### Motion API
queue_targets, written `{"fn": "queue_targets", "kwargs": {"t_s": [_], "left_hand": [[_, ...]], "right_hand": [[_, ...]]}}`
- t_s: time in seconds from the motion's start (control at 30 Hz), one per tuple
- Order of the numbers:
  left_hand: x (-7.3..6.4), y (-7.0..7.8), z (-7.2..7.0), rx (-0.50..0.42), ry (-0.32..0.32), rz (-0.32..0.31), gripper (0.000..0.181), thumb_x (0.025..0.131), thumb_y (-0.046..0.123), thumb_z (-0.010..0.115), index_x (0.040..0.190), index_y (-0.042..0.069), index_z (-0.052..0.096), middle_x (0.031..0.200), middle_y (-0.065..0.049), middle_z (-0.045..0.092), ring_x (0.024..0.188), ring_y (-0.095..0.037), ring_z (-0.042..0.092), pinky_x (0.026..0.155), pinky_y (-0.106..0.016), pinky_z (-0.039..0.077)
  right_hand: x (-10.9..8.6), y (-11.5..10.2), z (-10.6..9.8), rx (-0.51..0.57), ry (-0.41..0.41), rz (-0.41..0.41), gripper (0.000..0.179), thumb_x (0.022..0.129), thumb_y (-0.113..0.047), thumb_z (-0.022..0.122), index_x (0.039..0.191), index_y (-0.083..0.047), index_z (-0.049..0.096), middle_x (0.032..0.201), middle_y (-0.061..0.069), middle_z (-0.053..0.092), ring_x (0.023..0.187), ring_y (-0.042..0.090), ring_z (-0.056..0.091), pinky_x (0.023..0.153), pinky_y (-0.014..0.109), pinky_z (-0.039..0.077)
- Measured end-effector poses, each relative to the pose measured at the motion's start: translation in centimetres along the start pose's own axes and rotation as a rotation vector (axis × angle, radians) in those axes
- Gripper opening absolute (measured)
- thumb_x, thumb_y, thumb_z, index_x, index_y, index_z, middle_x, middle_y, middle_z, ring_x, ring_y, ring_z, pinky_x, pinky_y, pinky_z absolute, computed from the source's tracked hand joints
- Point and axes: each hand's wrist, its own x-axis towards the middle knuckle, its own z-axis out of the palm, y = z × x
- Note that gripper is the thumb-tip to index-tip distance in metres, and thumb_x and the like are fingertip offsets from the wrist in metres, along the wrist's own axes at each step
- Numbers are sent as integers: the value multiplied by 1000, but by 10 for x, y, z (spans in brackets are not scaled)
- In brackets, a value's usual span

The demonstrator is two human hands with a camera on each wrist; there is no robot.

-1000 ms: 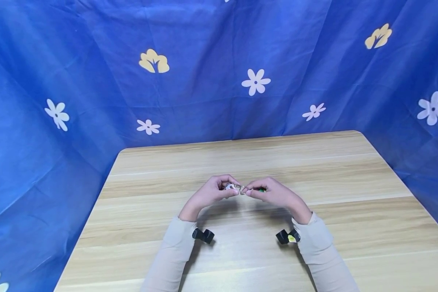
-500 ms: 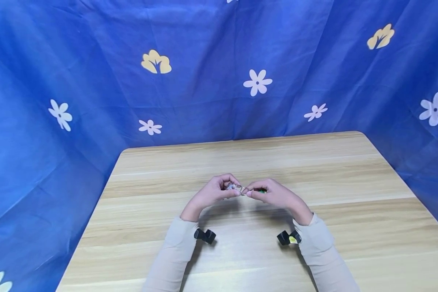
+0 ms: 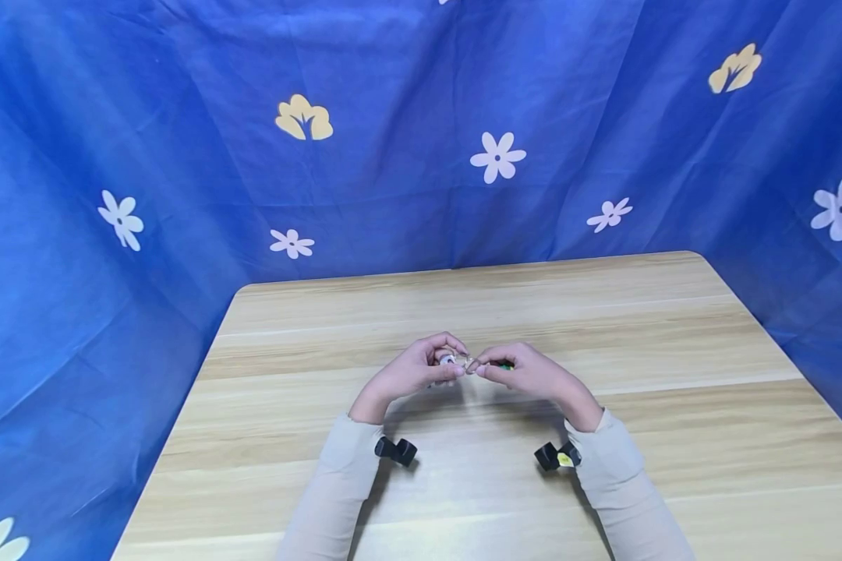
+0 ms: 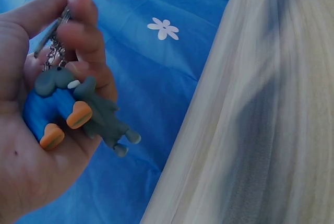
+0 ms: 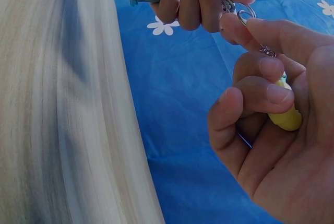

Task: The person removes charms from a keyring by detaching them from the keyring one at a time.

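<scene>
In the head view both hands meet over the middle of the table. My left hand (image 3: pixel 408 372) pinches the metal clasp (image 4: pixel 52 32) of a keychain between thumb and fingers. From its chain hang a figure in blue trousers and orange shoes (image 4: pixel 49 110) and a plain grey figure (image 4: pixel 102 114), both against the palm. My right hand (image 3: pixel 529 372) pinches a metal split ring (image 5: pixel 245 12) at the left fingertips. A short chain links this ring to a yellow charm (image 5: pixel 284 118), partly covered by the curled right fingers.
The wood-grain table (image 3: pixel 323 319) has rounded far corners. Blue cloth with white and yellow flower prints (image 3: pixel 393 195) hangs behind it and along both sides. Small black cameras (image 3: pixel 396 451) sit at the wrists on the light sleeves (image 3: pixel 337 475).
Both hands keep their grip on the ring and clasp. The left fingers have lifted a little, and the ring between the hands has turned slightly. The whole head view has drifted a little.
</scene>
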Motion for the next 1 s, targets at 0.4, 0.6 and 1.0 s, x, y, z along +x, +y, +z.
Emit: {"fn": "queue_targets", "kwargs": {"t_s": [0.4,0.6,1.0], "left_hand": [[2,-3,1,-4,-6,-10,36,92,5,61,126,-3,52,86,-22,69,69,-17,63,65,-30,51],[-2,-3,-1,38,-2,-24,38,91,6,62,128,0,55,89,-18,67,75,-16,65,70,-30,54],[-3,-2,0,23,11,-39,35,90,7,62,123,-4,58,83,-10,66,74,-18,65,69,-29,55]], "right_hand": [[-1,4,-3,-24,13,-33,24,97,-23,57,111,-10,71,114,11,69,88,17,59,64,29,52],[-1,7,0,-24,22,-21,23,97,-24,57,111,-12,71,112,9,70,88,13,59,65,29,52],[-1,7,-2,1,19,2,24,97,-24,56,111,-11,71,111,13,69,83,15,57,62,28,51]]}}
